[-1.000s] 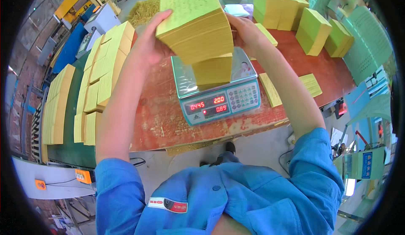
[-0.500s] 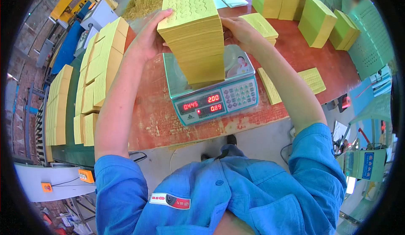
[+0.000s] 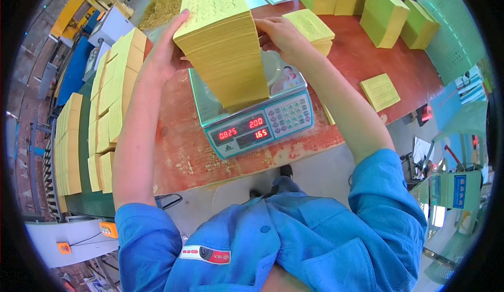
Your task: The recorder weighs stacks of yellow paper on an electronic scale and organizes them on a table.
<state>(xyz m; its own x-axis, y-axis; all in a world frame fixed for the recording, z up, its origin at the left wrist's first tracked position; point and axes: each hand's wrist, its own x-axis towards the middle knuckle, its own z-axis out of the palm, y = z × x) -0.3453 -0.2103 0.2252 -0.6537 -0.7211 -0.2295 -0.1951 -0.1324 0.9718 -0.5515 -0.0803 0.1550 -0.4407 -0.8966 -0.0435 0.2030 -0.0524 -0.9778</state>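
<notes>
A tall stack of yellow paper sheets (image 3: 226, 45) stands on the pan of a digital weighing scale (image 3: 252, 119) with a lit red display. My left hand (image 3: 163, 56) grips the stack's left side near the top. My right hand (image 3: 281, 35) holds its right side. The scale sits on a worn red table (image 3: 178, 150) in front of me.
Rows of yellow paper bundles (image 3: 107, 108) line the table's left edge and a green conveyor (image 3: 68, 145) beyond it. More yellow-green stacks (image 3: 383, 14) stand at the far right, one thin pile (image 3: 380, 91) lies at the right, another (image 3: 315, 29) behind my right hand.
The top stack held above a smaller pile on the scale has come down onto it, forming one tall stack. The scale's reading has risen. Both hands stay on the stack's sides.
</notes>
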